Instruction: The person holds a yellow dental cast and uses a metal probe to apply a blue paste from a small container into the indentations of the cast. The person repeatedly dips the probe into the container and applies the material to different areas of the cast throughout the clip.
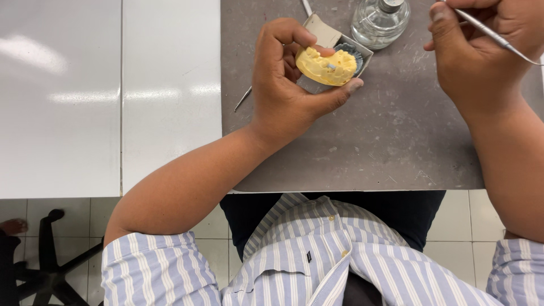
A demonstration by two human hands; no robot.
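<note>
My left hand (283,79) grips a yellow dental cast of a row of teeth (327,66), thumb under it and fingers curled over its top, held above the grey work mat (362,141). My right hand (481,51) is at the upper right, fingers closed on a thin metal dental instrument (493,35) whose shaft runs off toward the right edge. The two hands are apart, with the instrument's tip away from the cast.
A small grey box with a dark round dish (352,52) lies just behind the cast. A clear glass bottle (379,21) stands at the mat's far edge. Another thin metal tool (243,98) lies left of my left hand. White tabletop (113,96) extends left; a chair base (51,266) shows below.
</note>
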